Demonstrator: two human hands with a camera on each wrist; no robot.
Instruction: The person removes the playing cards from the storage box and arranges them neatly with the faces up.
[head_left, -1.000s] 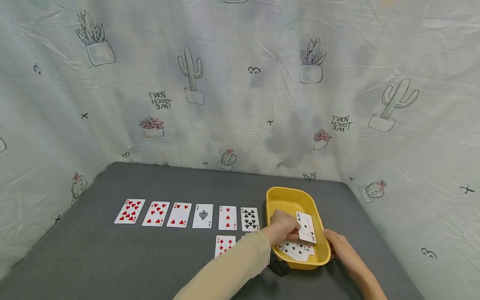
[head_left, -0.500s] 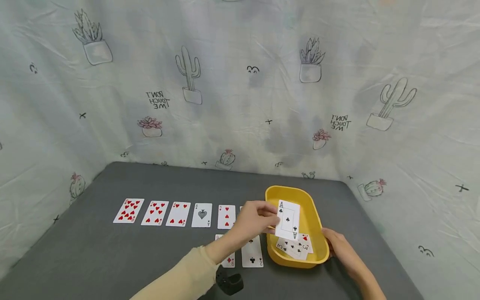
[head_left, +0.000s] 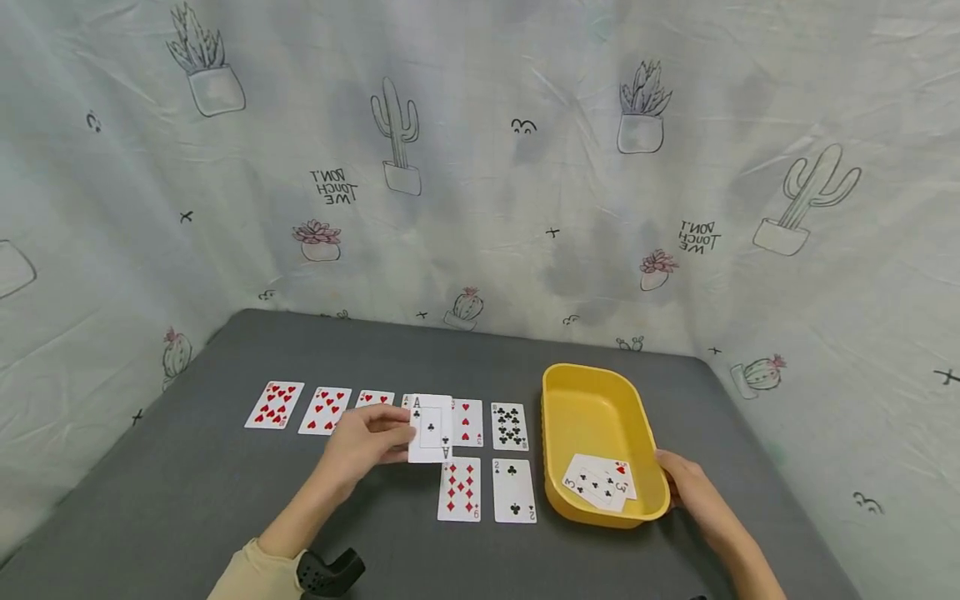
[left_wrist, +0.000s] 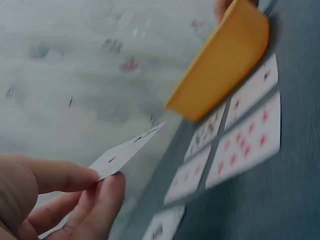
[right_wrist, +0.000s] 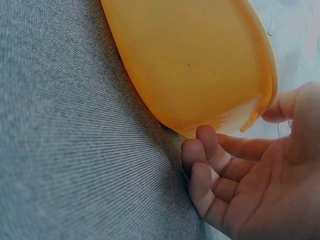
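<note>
My left hand (head_left: pixel 365 446) pinches an ace of clubs (head_left: pixel 431 429) between thumb and fingers, holding it raised above the table. From the head it overlaps the ace of spades (head_left: pixel 406 401) in the back row and part of the three of hearts (head_left: pixel 467 423). In the left wrist view the ace of clubs (left_wrist: pixel 125 152) is tilted and seen nearly edge-on. At the right, my right hand (head_left: pixel 696 498) grips the near right side of a yellow tray (head_left: pixel 573 373), thumb at the rim and fingers against the outer wall (right_wrist: pixel 190 75). Inside the tray, a three of clubs (head_left: pixel 596 486) lies over a heart card (head_left: pixel 625 472).
Face-up cards lie on the grey table (head_left: pixel 225 508): a seven of hearts (head_left: pixel 325 411) and other hearts at left, a clubs card (head_left: pixel 510 427) by the tray. In front are a nine of diamonds (head_left: pixel 459 490) and a two of clubs (head_left: pixel 514 492). A patterned curtain (head_left: pixel 480 167) stands behind.
My left hand has lifted the ace of clubs out of the tray and carried it left, over the back row. My right hand has stayed at the tray's side.
</note>
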